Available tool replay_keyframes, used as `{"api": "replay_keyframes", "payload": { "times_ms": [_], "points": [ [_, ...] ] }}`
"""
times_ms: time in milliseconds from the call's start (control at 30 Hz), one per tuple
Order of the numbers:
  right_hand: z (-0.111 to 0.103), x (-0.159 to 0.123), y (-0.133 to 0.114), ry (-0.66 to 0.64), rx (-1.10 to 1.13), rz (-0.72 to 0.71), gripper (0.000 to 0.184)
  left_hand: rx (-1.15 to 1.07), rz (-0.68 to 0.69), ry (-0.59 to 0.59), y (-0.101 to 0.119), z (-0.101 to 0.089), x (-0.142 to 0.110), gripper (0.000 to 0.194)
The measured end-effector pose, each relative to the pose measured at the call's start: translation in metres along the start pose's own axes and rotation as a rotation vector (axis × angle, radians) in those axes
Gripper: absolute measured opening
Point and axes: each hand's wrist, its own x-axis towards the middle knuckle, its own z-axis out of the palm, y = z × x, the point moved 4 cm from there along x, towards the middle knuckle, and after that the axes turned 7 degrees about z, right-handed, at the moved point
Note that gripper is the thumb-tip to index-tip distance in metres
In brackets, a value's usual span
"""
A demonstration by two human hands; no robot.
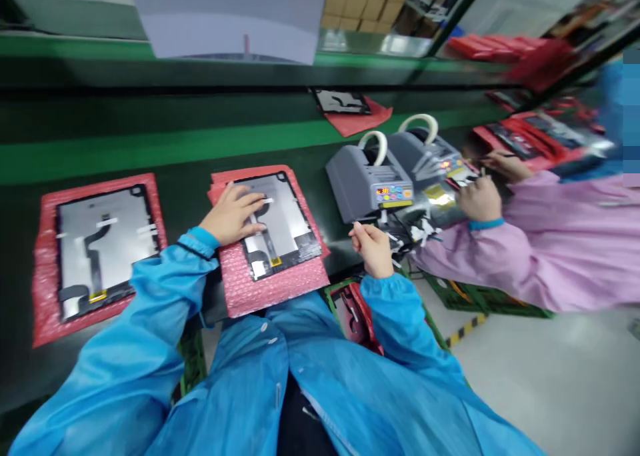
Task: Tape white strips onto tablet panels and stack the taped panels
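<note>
My left hand (237,212) lies with its fingers spread on a tablet display panel (286,215), pressing lightly near its upper left side. The panel has a silver back, a black border and a dark flex cable, and rests on pink bubble wrap (280,289). My right hand (372,248) is off the panel, closed in a pinch just in front of a grey tape dispenser (353,183). What its fingertips hold, if anything, is too small to make out. A second display panel (123,226) sits on pink bubble wrap at the left.
Beside the first dispenser stands another tape dispenser (411,151). A co-worker's hands (481,197) work close by on the right. Further back lies a panel on a red sheet (357,121). Below the bench edge, a green crate (333,295) holds wrapped panels.
</note>
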Motion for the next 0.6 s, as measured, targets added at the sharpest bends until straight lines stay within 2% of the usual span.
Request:
{"api": "replay_keyframes", "payload": {
  "times_ms": [67,133,267,400,600],
  "points": [
    [-0.027,-0.003,0.023,0.181,0.225,0.100,0.054,0.017,0.009,0.000,0.000,-0.003,0.003,0.061],
    [-0.040,0.004,0.030,0.268,0.359,0.129,0.054,0.023,0.001,-0.002,0.000,-0.007,0.004,0.061],
    [-0.043,0.022,0.021,0.312,0.482,0.037,0.049,0.027,-0.085,-0.015,0.005,-0.014,0.005,0.058],
    [-0.048,0.015,0.020,0.398,0.504,-0.086,0.046,0.062,-0.143,-0.007,0.009,-0.018,0.008,0.057],
    [-0.050,0.013,0.024,0.472,0.505,-0.110,0.048,0.083,-0.077,0.062,0.025,-0.029,0.026,0.060]
  ]
}}
